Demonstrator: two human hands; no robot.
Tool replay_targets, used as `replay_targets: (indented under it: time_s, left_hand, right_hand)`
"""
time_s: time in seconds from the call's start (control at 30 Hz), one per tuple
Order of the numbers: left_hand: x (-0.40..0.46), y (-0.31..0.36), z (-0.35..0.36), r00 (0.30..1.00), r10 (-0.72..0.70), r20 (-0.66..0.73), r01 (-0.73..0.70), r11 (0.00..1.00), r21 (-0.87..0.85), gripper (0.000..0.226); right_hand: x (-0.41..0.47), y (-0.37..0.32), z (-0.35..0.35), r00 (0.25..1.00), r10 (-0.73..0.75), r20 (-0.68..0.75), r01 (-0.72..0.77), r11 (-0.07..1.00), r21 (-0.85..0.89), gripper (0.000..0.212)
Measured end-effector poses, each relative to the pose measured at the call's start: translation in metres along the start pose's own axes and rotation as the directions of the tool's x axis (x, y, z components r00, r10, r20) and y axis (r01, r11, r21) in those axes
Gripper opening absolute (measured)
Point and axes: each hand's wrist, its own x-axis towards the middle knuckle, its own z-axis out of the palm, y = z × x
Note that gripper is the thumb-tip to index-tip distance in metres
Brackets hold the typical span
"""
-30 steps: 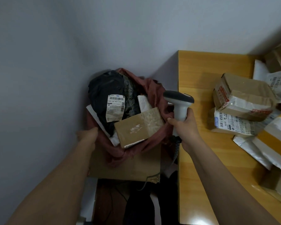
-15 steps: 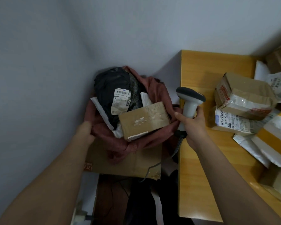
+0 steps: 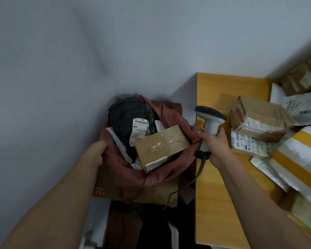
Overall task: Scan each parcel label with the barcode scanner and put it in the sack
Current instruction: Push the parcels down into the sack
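While right hand [image 3: 216, 144] grips scanner [image 3: 210, 121], cloth sack [image 3: 147, 175] bulges.

Left of the right hand's grip, the white label [image 3: 140, 130] on the black bag [image 3: 127, 121] reads roughly "150 158 403 310". Other labels show barcodes, their print too small to read.

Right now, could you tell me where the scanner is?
The scanner is in the right hand, right of centre, between the sack and the table edge.
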Motion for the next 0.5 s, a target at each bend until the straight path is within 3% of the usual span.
replay_targets:
  time_s: [0.17,0.23,0.33,0.43,0.5]
  left_hand:
    - [-0.025,0.011,-0.013,0.999,0.032,0.019,-0.024,0.943,-0.331,0.037]
    - [-0.041,0.018,-0.005,0.995,0.093,0.02,-0.08,0.933,-0.35,0.049]
    - [-0.065,0.027,0.006,0.98,0.197,0.007,-0.182,0.92,-0.346,0.041]
    - [-0.057,0.028,-0.002,0.998,0.067,0.013,-0.057,0.919,-0.389,0.037]
    - [-0.051,0.027,-0.01,0.994,-0.014,0.11,0.044,0.959,-0.28,0.043]
  right_hand:
    - [-0.004,-0.011,0.001,0.999,0.023,0.026,-0.024,0.998,0.058,0.051]
    - [-0.005,-0.017,0.004,0.998,0.045,0.047,-0.049,0.993,0.106,0.048]
    - [-0.007,-0.027,0.008,0.997,0.069,0.043,-0.073,0.992,0.1,0.054]
    - [-0.009,-0.033,0.009,0.993,0.111,0.032,-0.111,0.994,0.009,0.062]
    - [-0.009,-0.036,0.008,0.991,0.131,0.037,-0.128,0.99,-0.057,0.058]
